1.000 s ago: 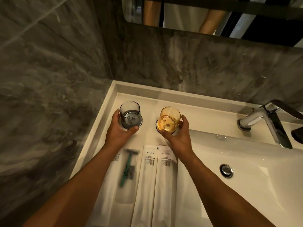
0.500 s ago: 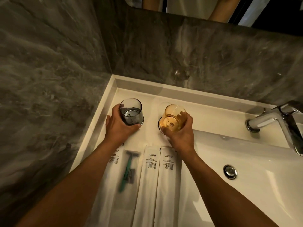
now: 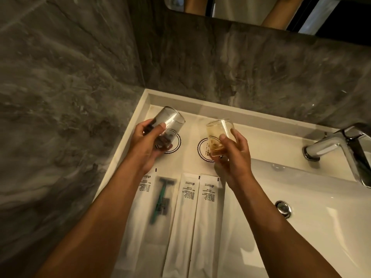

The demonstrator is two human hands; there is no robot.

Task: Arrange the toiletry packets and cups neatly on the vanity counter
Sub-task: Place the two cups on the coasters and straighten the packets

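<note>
My left hand (image 3: 147,146) grips a grey tinted cup (image 3: 170,122), lifted and tilted with its mouth pointing away toward the wall. My right hand (image 3: 234,155) holds an amber cup (image 3: 218,133), also raised and tilted away. Below them two round paper coasters (image 3: 175,146) (image 3: 203,150) lie bare on the white vanity counter (image 3: 192,125). Nearer me lie three long white toiletry packets side by side: a razor packet (image 3: 158,199) with a green razor showing, and two plain packets (image 3: 184,215) (image 3: 206,217).
A chrome faucet (image 3: 337,145) stands at the right above the white basin (image 3: 301,227) with its drain (image 3: 283,207). Dark marble walls close in on the left and behind. A mirror edge (image 3: 241,13) runs along the top.
Both cups stood on their coasters in my hands; now both are lifted off and tipped away from me, leaving the coasters uncovered.
</note>
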